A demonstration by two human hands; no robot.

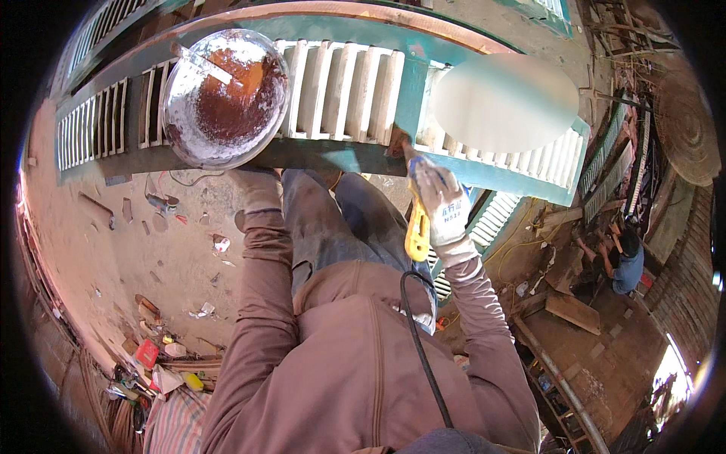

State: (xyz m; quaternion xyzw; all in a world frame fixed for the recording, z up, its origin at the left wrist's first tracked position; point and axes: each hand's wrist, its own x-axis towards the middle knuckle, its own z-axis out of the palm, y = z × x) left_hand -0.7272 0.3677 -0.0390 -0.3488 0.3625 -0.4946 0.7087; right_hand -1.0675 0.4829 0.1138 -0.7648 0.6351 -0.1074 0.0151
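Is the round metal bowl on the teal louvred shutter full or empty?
Partly filled: the round metal bowl holds reddish-brown paste across its bottom, its inner walls are smeared white, and a stick lies in it.

The person wears a dusty mauve-brown zip-up top with long sleeves reaching to both wrists and a seam down the front. The right hand wears a white knit work glove with dark printed marks on its back. Grey, dust-streaked trousers cover the legs. 1 black cable hangs across the chest.

steep head-height view, facing down
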